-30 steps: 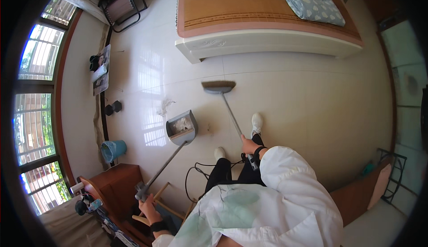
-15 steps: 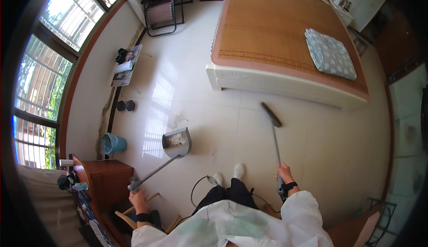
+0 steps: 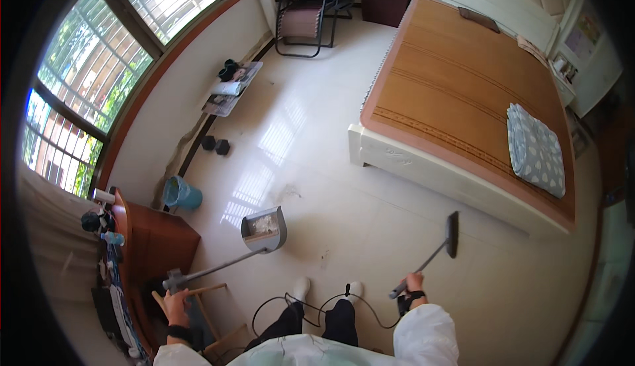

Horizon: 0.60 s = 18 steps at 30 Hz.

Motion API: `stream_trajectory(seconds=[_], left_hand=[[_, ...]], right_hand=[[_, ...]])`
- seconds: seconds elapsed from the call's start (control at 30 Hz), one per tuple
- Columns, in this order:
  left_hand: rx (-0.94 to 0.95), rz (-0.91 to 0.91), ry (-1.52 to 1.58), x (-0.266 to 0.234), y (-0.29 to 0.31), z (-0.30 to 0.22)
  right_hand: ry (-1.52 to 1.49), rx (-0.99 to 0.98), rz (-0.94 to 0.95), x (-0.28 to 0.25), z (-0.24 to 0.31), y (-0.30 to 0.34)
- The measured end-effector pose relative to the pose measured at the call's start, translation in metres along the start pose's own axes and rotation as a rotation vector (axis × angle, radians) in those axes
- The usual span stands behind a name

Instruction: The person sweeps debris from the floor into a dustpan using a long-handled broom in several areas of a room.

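Observation:
My left hand (image 3: 177, 308) is closed round the upper end of a grey long-handled dustpan (image 3: 283, 231). The pan rests on the tiled floor ahead of me, and pale debris (image 3: 263, 226) lies inside it. Gripped by its grey handle in my right hand (image 3: 411, 284) is a broom (image 3: 452, 235) with a dark head. That broom head is out to the right, near the foot of the bed, apart from the dustpan. A smudge of dust (image 3: 291, 191) marks the floor just beyond the pan, and small specks (image 3: 325, 255) lie to its right.
A bed (image 3: 456, 95) with a brown mat and folded blanket (image 3: 537, 149) fills the far right. To the left are a blue bin (image 3: 182, 193), dumbbells (image 3: 215, 145), a low table (image 3: 231, 95) and a wooden desk (image 3: 155, 230). Black cable (image 3: 264, 300) loops beside my feet.
My view has turned left. The broom has swung right and nearer to me, away from the dustpan. The dustpan stays on the floor, its handle lower and further left.

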<state>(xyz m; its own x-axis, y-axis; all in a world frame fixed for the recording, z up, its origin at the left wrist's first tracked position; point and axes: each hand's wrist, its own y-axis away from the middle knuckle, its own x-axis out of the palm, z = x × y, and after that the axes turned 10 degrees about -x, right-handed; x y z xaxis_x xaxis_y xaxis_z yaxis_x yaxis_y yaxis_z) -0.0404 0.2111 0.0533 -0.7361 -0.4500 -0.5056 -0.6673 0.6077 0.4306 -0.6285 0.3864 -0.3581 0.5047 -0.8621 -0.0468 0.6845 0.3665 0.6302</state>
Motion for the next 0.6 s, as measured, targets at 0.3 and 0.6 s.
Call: stream_trajectory(seconds=[0.3, 0.6], left_hand=[[0.000, 0.015, -0.055, -0.006, -0.102, -0.002], [0.163, -0.022, -0.332, -0.042, -0.162, -0.043]], right_hand=[[0.348, 0.150, 0.511, 0.109, 0.029, 0.186], [0.289, 0.444, 0.883, 0.191, 0.179, 0.235]])
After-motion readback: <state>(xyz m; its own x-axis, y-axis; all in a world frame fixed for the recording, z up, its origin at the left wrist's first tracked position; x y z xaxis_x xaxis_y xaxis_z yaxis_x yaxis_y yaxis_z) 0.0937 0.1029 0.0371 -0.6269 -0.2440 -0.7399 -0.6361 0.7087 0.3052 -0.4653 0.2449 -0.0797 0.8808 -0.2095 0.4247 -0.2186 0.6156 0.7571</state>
